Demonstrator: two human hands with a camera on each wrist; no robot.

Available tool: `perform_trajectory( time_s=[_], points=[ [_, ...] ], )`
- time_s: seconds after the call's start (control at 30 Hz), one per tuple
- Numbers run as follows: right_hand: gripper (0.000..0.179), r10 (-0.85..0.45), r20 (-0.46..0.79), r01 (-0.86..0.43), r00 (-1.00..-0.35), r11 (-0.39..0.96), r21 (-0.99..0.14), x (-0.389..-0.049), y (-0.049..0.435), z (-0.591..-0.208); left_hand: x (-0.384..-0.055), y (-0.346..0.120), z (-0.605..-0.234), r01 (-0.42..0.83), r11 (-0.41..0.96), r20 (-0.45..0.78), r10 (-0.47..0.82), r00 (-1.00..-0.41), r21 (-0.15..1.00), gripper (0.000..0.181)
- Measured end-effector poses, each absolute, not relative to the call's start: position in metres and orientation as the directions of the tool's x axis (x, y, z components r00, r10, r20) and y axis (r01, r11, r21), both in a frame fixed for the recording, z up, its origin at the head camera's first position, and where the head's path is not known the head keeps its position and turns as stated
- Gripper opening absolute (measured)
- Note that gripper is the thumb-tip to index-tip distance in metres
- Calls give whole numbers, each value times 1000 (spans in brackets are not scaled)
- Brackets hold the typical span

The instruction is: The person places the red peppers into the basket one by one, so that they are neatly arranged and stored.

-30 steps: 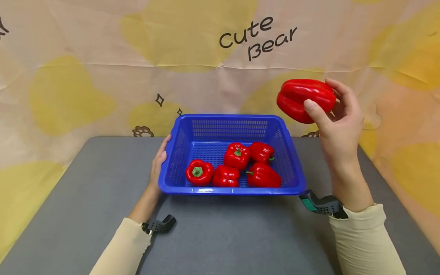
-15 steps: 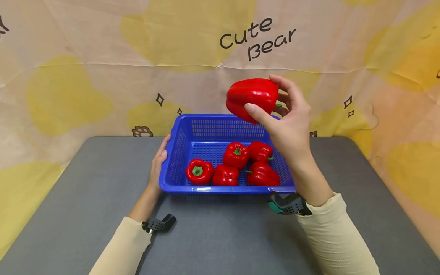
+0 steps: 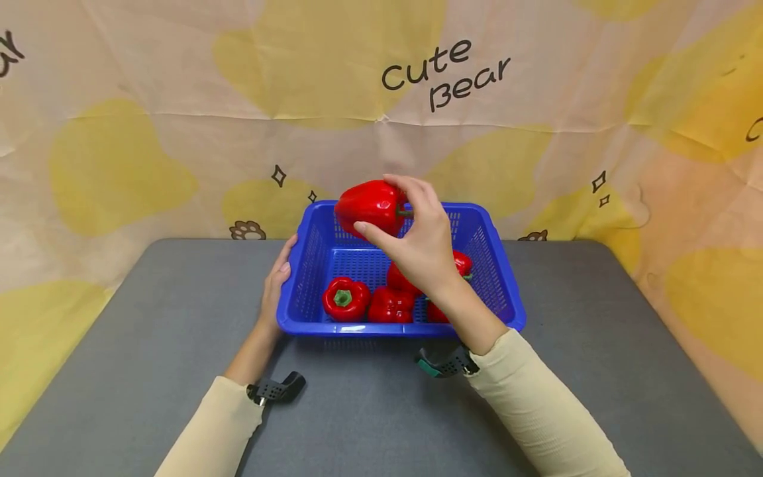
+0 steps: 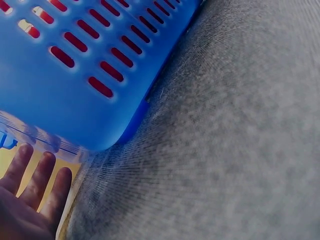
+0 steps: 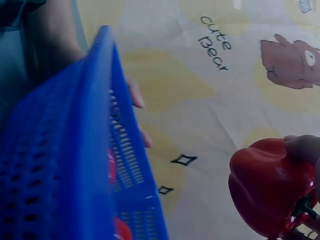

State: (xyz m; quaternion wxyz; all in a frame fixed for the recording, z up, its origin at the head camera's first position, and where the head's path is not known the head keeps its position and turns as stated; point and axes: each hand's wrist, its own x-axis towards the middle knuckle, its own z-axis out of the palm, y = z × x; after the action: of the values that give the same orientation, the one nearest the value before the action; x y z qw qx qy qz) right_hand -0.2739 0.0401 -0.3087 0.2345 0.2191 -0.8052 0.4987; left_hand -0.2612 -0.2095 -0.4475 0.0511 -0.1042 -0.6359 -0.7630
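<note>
A red bell pepper (image 3: 369,204) with a green stem is pinched on its side between the thumb and fingers of my right hand (image 3: 428,242). Both hang over the back part of a blue slotted plastic basket (image 3: 352,328). In the right wrist view the held bell pepper (image 5: 270,185) shows its lobed end and stem. Inside the basket lie several more red bell peppers (image 3: 346,299), some partly hidden by my right hand and forearm. My left hand (image 3: 273,288) rests against the basket's left side; its straight fingers (image 4: 37,182) show in the left wrist view.
The basket stands on a grey table (image 3: 357,404) near its far edge. Behind hangs a pink and yellow cloth (image 3: 381,79) with printed lettering. Each wrist wears a dark strapped camera (image 3: 277,389).
My right hand has carried the bell pepper leftward from beyond the basket's right side to above its back middle, and lower. My left hand and the basket stay in place.
</note>
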Motion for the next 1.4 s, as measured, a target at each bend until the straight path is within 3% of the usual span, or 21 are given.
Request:
perform_trajectory(
  time_s=[0.43, 0.83, 1.23, 1.4],
  points=[
    [66, -241, 442, -500, -864, 510, -699, -276, 12, -337, -258, -207, -443, 196, -134, 206, 66, -976, 971, 59],
    [68, -328, 319, -457, -889, 622, -635, -277, 1, -353, -259, -207, -448, 199, -128, 208, 58, -976, 972, 59],
    [69, -296, 211, -359, -932, 669, -651, -285, -6, -361, -257, -210, -445, 205, -127, 213, 57, -975, 971, 59],
    [71, -298, 176, -342, -938, 731, -590, -286, -6, -364, -257, -208, -445, 202, -121, 211, 65, -975, 972, 59]
  ],
)
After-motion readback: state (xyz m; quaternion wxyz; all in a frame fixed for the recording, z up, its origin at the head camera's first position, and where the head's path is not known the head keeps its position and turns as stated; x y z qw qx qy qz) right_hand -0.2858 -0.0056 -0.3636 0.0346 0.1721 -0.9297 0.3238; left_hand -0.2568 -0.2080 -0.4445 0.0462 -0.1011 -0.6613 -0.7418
